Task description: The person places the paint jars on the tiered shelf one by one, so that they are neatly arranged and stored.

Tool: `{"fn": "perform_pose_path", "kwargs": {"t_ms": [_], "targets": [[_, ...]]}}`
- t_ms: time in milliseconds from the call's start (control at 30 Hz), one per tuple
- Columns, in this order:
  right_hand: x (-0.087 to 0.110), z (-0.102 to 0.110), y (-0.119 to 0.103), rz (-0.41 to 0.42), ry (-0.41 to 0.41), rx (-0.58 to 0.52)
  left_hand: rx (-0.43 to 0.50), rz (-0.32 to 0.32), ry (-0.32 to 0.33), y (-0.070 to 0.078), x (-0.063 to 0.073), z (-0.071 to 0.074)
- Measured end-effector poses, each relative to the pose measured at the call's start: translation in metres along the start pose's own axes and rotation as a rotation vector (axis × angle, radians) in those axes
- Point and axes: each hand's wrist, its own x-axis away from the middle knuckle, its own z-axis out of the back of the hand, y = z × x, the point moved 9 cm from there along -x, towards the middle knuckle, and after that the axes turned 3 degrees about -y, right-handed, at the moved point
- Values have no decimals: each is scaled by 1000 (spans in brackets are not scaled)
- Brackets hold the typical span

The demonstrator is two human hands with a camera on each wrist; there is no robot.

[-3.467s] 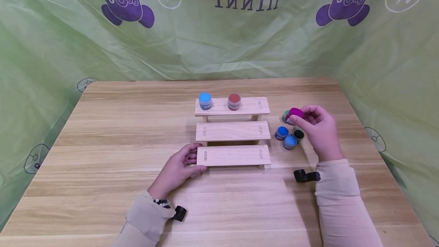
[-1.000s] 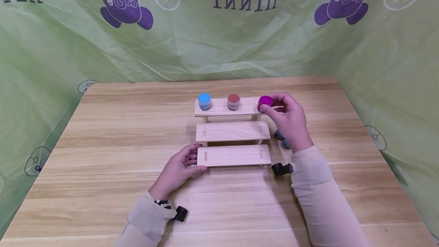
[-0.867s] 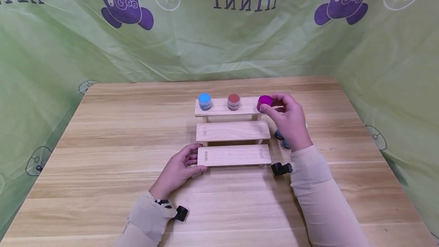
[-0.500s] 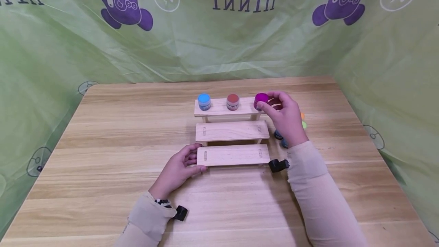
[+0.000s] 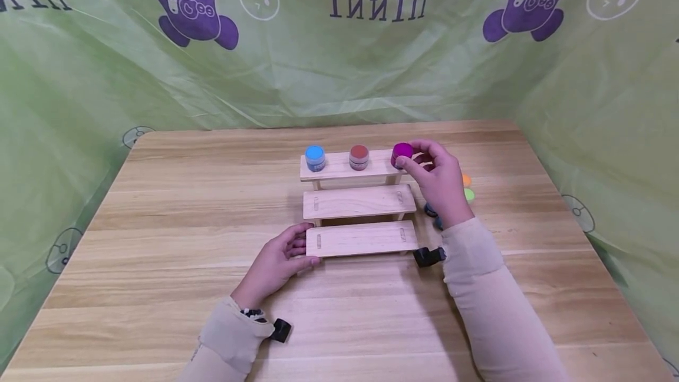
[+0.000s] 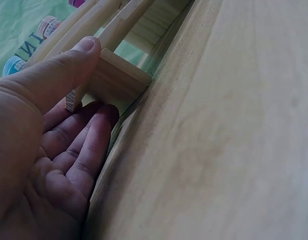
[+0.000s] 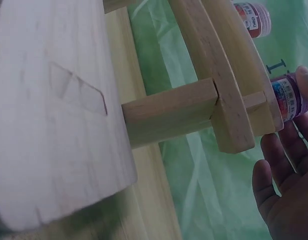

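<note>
A wooden three-tier stand point(image 5: 361, 239) sits mid-table. My left hand point(image 5: 278, 261) grips the left end of its lowest step, thumb at the front edge; in the left wrist view the other fingers curl beside and below that end. At the right end of the top step, my right hand point(image 5: 437, 175) pinches a small purple paint jar point(image 5: 402, 154) between thumb and fingers. The right wrist view shows that jar's label point(image 7: 284, 97) against the step's edge. A light blue jar point(image 5: 315, 158) and a red-brown jar point(image 5: 359, 158) stand on the same step.
Right of the stand, more jars are partly hidden behind my right hand: an orange one point(image 5: 467, 180), a light green one point(image 5: 469, 194) and dark blue ones point(image 5: 431, 210). A green printed cloth point(image 5: 371, 69) hangs behind and beside the wooden table point(image 5: 159, 223).
My right hand has carried the purple jar from the group at the right onto the top step's right end, then slightly left. My left hand keeps its place on the stand.
</note>
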Motion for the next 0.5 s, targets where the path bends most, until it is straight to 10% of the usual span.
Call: {"fn": "perform_pose_path", "kwargs": {"t_ms": [500], "targets": [[7, 4, 3, -20, 54, -12, 13, -21, -13, 0, 0, 0]]}}
